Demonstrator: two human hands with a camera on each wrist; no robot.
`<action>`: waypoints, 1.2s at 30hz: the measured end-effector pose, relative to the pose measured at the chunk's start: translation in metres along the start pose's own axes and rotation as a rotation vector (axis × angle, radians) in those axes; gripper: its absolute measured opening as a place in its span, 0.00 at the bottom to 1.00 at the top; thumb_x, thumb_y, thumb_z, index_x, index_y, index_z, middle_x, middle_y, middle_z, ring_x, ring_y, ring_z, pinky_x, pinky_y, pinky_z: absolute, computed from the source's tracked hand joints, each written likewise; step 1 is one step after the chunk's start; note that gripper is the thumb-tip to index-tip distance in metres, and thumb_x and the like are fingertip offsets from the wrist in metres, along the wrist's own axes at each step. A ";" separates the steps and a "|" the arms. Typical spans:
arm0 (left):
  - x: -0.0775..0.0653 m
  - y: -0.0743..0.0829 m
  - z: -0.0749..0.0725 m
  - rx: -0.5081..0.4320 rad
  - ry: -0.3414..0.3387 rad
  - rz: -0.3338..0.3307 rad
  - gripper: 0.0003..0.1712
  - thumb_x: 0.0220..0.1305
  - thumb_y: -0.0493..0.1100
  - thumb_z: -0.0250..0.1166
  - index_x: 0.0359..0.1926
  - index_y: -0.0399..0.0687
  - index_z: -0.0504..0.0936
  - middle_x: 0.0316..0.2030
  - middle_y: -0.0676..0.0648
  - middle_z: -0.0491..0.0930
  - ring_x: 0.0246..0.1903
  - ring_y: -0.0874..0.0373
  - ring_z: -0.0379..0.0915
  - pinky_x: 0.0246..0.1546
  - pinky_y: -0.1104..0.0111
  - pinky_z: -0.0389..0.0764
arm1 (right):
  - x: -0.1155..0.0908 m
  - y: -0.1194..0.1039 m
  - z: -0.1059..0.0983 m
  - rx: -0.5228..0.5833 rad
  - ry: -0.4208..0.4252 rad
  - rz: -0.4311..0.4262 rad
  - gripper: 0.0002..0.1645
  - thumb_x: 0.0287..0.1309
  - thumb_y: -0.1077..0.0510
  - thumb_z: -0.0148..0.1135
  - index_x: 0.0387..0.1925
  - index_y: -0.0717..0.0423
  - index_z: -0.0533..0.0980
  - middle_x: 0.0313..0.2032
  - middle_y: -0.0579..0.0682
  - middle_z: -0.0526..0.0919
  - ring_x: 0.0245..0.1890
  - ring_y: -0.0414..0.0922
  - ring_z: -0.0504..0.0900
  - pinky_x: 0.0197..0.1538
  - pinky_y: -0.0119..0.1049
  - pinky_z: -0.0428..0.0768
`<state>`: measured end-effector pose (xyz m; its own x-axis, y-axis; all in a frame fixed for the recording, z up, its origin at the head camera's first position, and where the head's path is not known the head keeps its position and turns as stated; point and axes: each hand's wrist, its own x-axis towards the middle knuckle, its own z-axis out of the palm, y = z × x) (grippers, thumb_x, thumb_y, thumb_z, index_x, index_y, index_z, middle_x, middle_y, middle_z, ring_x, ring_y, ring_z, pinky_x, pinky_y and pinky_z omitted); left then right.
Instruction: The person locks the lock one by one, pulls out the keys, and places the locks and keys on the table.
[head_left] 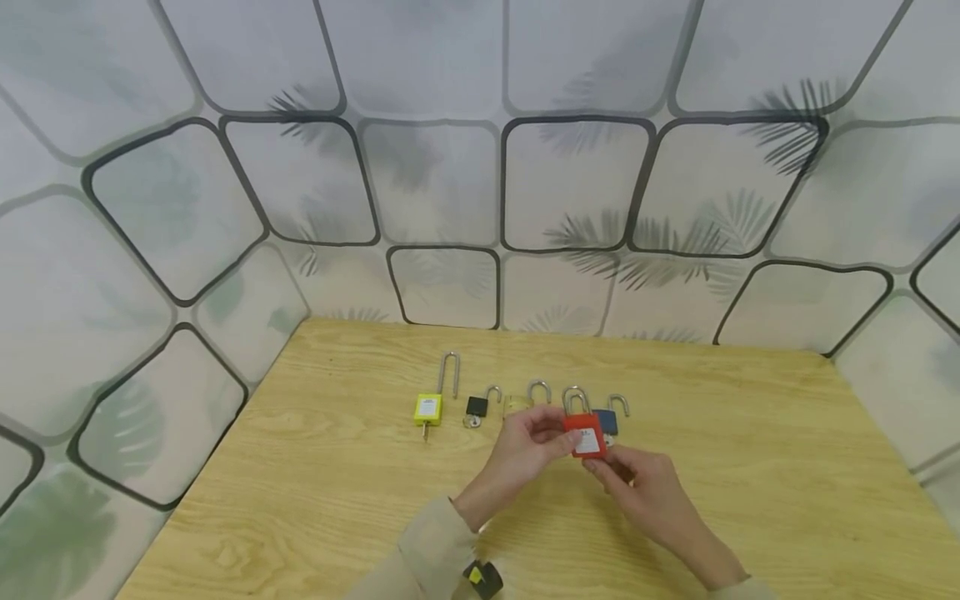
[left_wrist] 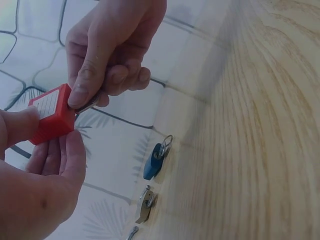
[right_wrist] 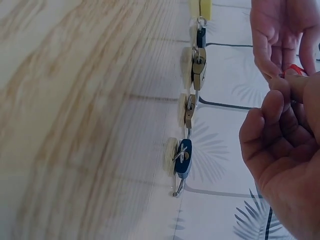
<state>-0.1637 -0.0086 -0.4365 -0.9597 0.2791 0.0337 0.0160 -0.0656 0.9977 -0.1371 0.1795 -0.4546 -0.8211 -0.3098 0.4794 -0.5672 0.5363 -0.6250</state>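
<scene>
A red padlock (head_left: 589,444) with a white label is held up over the table between both hands. My left hand (head_left: 522,444) grips its body, thumb across the label. From below, my right hand (head_left: 647,492) pinches a small metal key (left_wrist: 88,105) at the padlock's base; the fingers mostly cover it. Behind the hands a row of opened padlocks lies on the table: a yellow one (head_left: 428,408), a black one (head_left: 477,407), brass ones (right_wrist: 199,70) and a blue one (head_left: 606,422). Keys hang from several of them. In the head view the hands and red padlock partly hide the brass ones.
Near the front edge of the wooden table (head_left: 300,500), beside the left sleeve, lies a small black object with a yellow part (head_left: 482,577). Patterned fabric walls (head_left: 442,183) rise behind the table and at both sides.
</scene>
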 end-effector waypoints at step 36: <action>0.001 -0.002 0.003 -0.092 0.120 -0.104 0.16 0.62 0.38 0.67 0.49 0.34 0.80 0.42 0.40 0.83 0.39 0.57 0.78 0.44 0.64 0.83 | 0.003 -0.004 0.001 0.029 -0.047 0.066 0.12 0.55 0.66 0.68 0.21 0.49 0.78 0.13 0.46 0.78 0.14 0.32 0.69 0.13 0.26 0.70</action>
<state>-0.1638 -0.0054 -0.4383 -0.9814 0.1733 -0.0823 -0.1059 -0.1316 0.9856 -0.1371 0.1754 -0.4511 -0.8583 -0.3113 0.4079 -0.5131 0.5341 -0.6719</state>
